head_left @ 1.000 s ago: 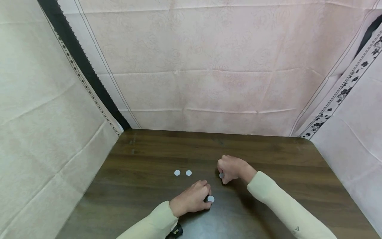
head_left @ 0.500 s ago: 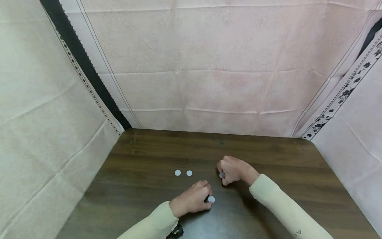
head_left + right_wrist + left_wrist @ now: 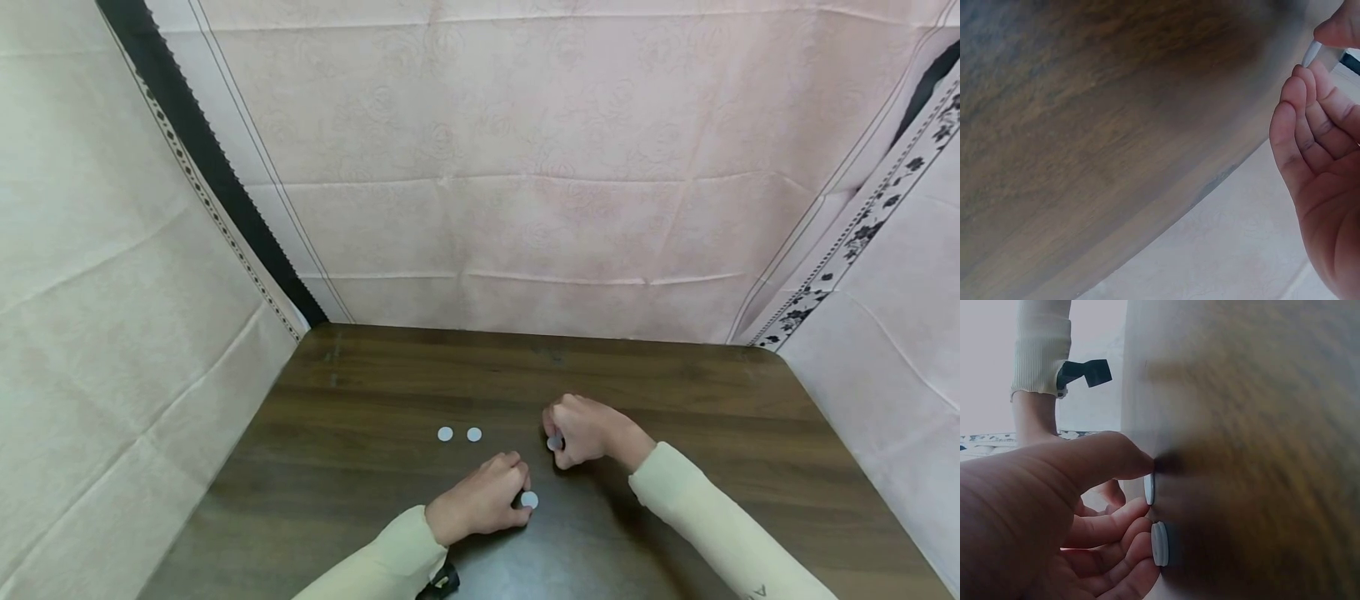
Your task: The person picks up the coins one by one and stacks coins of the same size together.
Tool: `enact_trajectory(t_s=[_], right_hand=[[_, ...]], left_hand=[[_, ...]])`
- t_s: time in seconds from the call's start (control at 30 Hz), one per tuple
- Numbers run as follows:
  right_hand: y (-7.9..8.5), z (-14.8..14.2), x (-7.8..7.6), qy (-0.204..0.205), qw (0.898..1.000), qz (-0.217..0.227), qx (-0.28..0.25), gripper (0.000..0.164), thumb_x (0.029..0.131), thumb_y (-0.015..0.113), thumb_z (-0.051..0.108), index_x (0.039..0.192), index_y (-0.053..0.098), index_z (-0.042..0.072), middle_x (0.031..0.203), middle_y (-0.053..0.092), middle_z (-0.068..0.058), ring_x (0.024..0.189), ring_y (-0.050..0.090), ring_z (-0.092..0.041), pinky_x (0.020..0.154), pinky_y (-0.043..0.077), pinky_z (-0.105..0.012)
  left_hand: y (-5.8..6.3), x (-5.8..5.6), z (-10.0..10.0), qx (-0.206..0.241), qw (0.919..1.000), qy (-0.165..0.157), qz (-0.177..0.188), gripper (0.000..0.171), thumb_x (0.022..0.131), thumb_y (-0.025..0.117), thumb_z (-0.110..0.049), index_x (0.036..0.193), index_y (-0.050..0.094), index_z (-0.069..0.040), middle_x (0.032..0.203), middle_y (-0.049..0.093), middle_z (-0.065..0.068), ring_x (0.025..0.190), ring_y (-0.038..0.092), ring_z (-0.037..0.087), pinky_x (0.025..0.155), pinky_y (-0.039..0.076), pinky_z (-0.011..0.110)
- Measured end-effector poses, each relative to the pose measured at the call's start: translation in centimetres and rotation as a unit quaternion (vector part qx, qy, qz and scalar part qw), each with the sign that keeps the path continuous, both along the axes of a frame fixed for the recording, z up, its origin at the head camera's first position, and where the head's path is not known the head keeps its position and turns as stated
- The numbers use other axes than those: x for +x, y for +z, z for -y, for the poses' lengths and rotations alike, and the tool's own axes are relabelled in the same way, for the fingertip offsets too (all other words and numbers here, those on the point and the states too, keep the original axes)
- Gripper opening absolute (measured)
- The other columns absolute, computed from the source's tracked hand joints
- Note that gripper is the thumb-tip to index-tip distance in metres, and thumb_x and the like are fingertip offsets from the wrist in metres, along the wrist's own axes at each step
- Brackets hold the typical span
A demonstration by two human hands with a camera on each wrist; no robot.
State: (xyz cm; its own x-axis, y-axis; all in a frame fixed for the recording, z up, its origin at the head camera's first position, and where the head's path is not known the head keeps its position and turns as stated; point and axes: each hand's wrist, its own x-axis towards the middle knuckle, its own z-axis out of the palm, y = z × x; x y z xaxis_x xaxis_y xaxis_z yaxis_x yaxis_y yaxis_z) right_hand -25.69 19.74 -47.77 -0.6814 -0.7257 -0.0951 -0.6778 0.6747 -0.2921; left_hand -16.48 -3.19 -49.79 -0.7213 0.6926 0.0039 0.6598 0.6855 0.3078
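In the head view my left hand (image 3: 483, 497) pinches a small round white disc (image 3: 529, 500) between thumb and forefinger, close over the table. The left wrist view shows this thin disc (image 3: 1150, 489) edge-on, and a pair of pale discs (image 3: 1160, 544) stacked by the other fingertips. My right hand (image 3: 587, 429), farther back and to the right, pinches another disc (image 3: 555, 442). Its white edge (image 3: 1312, 54) shows below the thumb in the right wrist view, with the other fingers curled. Two more white discs, a left one (image 3: 446, 434) and a right one (image 3: 474, 434), lie side by side beyond my left hand.
The brown wooden table (image 3: 390, 375) reaches back to a pale cloth wall (image 3: 540, 225). Cloth also hangs at the left (image 3: 112, 333) and right sides. A black strap (image 3: 441, 581) sits at the left wrist.
My right hand has shifted very slightly toward me with its disc. My left hand and the two discs lying on the table stay in place.
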Motion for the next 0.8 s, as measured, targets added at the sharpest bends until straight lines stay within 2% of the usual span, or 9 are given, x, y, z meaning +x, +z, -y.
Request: enact_trajectory(t_s=[0.27,0.8], right_hand=[[0.2,0.0,0.9,0.008,1.000,0.011,-0.015,0.017,0.078,0.080,0.016,0.087,0.067,0.012,0.080,0.065,0.004,0.058,0.053,0.000,0.056,0.049,-0.019],[-0.1,0.4,2.8,0.031,0.999,0.008,-0.037,0.016,0.077,0.080,0.016,0.088,0.069,0.014,0.079,0.067,0.005,0.061,0.053,0.003,0.058,0.049,-0.016]], left_hand=[[-0.1,0.0,0.0,0.001,1.0000,-0.001,-0.003,0.018,0.090,0.082,-0.027,0.094,0.070,-0.015,0.094,0.060,-0.007,0.084,0.053,0.006,0.076,0.048,0.018],[-0.2,0.0,0.0,0.000,1.0000,0.002,-0.010,0.018,0.089,0.082,-0.026,0.093,0.069,-0.014,0.093,0.059,-0.007,0.084,0.054,0.007,0.075,0.049,0.018]])
